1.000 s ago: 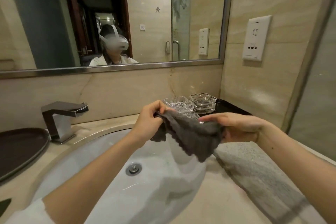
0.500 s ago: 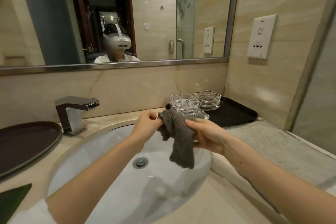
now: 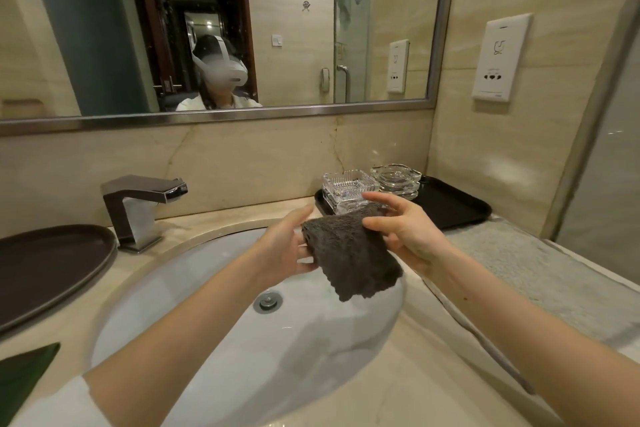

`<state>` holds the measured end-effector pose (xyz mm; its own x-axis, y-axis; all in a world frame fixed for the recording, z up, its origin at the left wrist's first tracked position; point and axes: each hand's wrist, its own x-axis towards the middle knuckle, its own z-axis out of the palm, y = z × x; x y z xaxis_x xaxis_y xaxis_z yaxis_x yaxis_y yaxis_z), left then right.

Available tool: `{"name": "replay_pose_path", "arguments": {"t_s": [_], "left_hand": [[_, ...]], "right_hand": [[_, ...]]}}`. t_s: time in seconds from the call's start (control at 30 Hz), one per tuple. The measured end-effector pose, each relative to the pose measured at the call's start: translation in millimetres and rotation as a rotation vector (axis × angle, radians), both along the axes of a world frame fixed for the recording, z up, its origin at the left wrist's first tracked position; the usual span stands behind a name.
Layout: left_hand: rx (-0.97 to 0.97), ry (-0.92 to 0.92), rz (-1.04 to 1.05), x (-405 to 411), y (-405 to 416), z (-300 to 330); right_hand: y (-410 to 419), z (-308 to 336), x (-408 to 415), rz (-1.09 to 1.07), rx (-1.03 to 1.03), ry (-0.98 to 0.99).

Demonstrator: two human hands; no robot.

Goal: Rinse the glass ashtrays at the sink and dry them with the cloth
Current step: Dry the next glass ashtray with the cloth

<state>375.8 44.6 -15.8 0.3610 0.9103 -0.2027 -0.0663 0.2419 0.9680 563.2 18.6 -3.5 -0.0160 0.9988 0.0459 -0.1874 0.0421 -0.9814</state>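
left hand (image 3: 284, 250) and right hand (image 3: 408, 236) are pinching the dark grey cloth (image 3: 349, 253) spread over the sink (image 3: 207, 322), readying it for drying | glass ashtrays (image 3: 349, 189) are waiting stacked on the black tray (image 3: 450, 208)

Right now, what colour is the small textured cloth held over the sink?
Dark grey, a plain nubby weave with no pattern: the small textured cloth shows best in the head view.

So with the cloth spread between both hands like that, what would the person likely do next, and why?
Probably reach the right hand forward for the square glass ashtray on the black tray. Both hands hold the grey cloth over the sink, the left hand at its other edge. No ashtray is in hand yet, and the tap shows no running water.
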Motion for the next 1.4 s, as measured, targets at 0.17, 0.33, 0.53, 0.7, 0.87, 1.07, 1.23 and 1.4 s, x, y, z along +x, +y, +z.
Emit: {"name": "replay_pose_path", "arguments": {"t_s": [0.17, 0.33, 0.53, 0.7, 0.87, 1.07, 1.23, 1.4], "left_hand": [[0.550, 0.495, 0.072, 29.1, 3.3, -12.8], [0.689, 0.617, 0.067, 59.3, 14.5, -15.1], [0.874, 0.598, 0.158, 102.8, 23.1, 16.2], [1.148, 0.516, 0.294, 133.5, 22.6, 19.7], [1.240, 0.702, -0.159, 148.1, 10.9, -31.8], [1.230, 0.857, -0.399, 152.2, -14.9, -65.5], [1.183, 0.819, -0.337, 149.8, -13.9, -59.9], [1.053, 1.083, -0.523, 148.9, -14.4, -63.3]], "right_hand": [[-6.9, 2.1, 20.6, -0.042, 0.059, -0.183], [-8.7, 6.7, 55.9, -0.314, 0.218, -0.639], [15.7, 20.7, 109.7, -0.497, 0.317, -0.777], [19.2, 27.1, 129.6, -0.491, 0.430, -0.609], [-7.8, -18.8, 163.6, -0.266, 0.306, -0.652], [-35.3, -38.8, 194.5, 0.131, -0.006, -1.034], [-32.4, -18.5, 159.1, 0.006, 0.152, -1.250], [-21.2, -54.2, 143.0, 0.005, 0.047, -1.687]]}}
